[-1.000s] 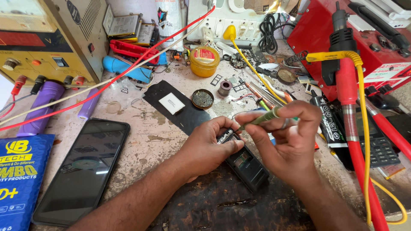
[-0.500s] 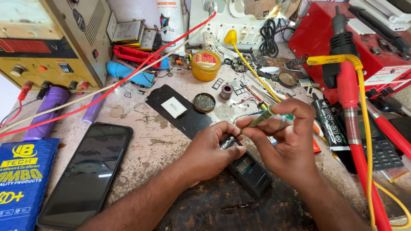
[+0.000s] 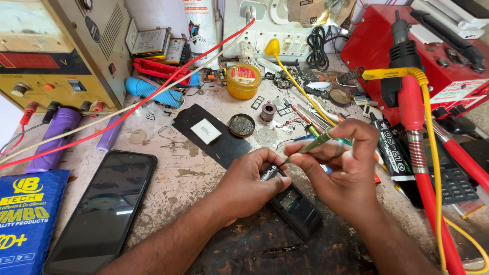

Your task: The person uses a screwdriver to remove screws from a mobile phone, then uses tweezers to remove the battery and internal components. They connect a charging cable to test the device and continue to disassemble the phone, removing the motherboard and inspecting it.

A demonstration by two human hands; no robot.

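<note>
My left hand (image 3: pixel 249 183) grips the upper end of a small opened black phone body (image 3: pixel 295 203) that lies on the worn workbench (image 3: pixel 193 163). My right hand (image 3: pixel 341 168) pinches a thin green-handled tool (image 3: pixel 311 144), and its tip meets the phone just beside my left thumb. A green board shows inside the phone's open back. The two hands nearly touch over it.
A black smartphone (image 3: pixel 102 209) lies face up at left beside a blue package (image 3: pixel 25 219). A yellow bench power supply (image 3: pixel 51 51) stands at back left with red and white leads. A red soldering station (image 3: pixel 438 56), hot-air handle (image 3: pixel 407 102), yellow tin (image 3: pixel 243 80) and loose parts crowd the back and right.
The view has shifted slightly closer and lower. Both hands stay on the small phone, with the tool tip held at the same spot.
</note>
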